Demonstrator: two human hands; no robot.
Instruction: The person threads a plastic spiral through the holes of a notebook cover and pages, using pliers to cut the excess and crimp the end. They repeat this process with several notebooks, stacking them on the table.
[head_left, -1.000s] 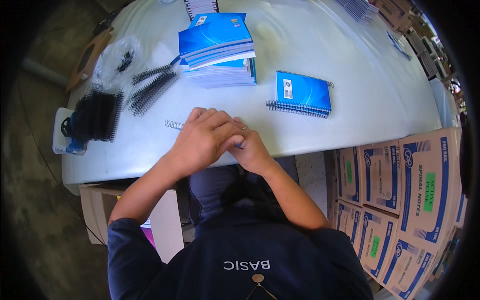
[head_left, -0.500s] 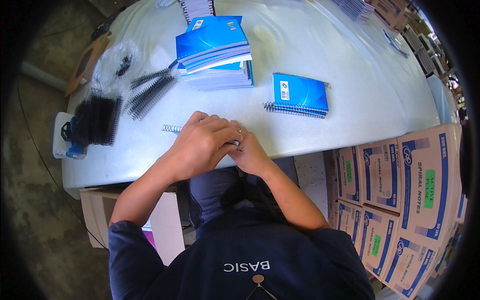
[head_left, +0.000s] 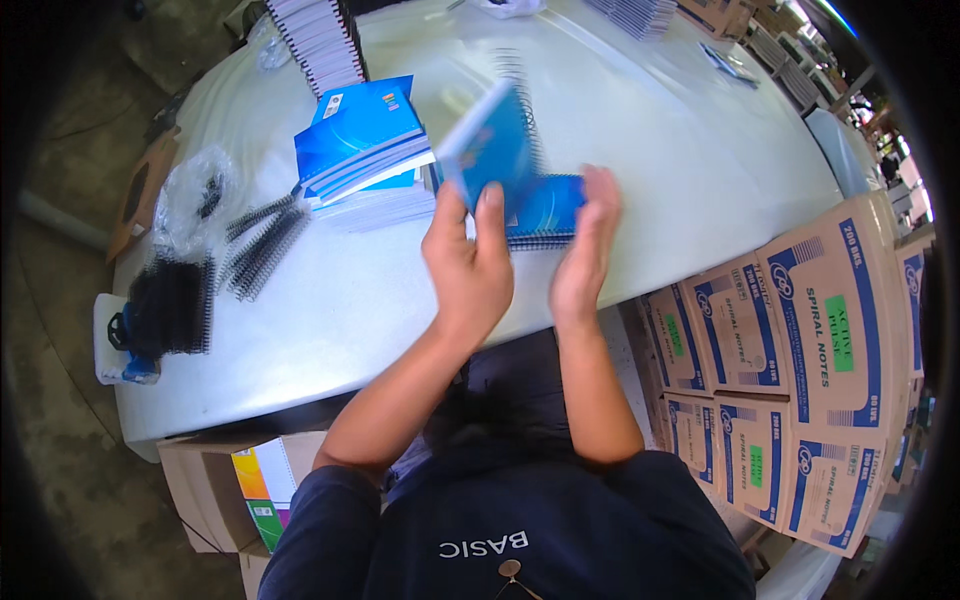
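The left grip [head_left: 470,260] pinches a blue notebook [head_left: 490,150], thumb and fingers at its near end, so the task's thing stands raised and tilted just ahead of that grip. Holding it by this end seems to leave the bound edge free on the side toward the right grip [head_left: 587,240]. There a thin wire coil [head_left: 528,120] runs along the notebook and past its far end; motion blurs both the coil and the cover.

The right grip holds nothing that shows: its fingers are stretched and its palm is turned toward the left grip. Just beside it, on its left, a low pile [head_left: 548,208] of blue coil-bound notebooks lies flat on the table [head_left: 700,180], perhaps set there to be within easy reach. Whether the fingers touch the pile, I cannot tell.

Ahead and left of the left grip is a stack [head_left: 360,130] of smooth, glossy blue covers over pale paper, its layers fanned unevenly. Farther left lie loose dark coils [head_left: 265,255], springy and tube-shaped, then a crumpled clear bag [head_left: 185,195] and a dense black bundle [head_left: 182,305] of coils. Beyond the stack rises a tall column [head_left: 315,45] of bound books. Well right of the right grip stand stiff brown cartons [head_left: 830,320], squarely piled.
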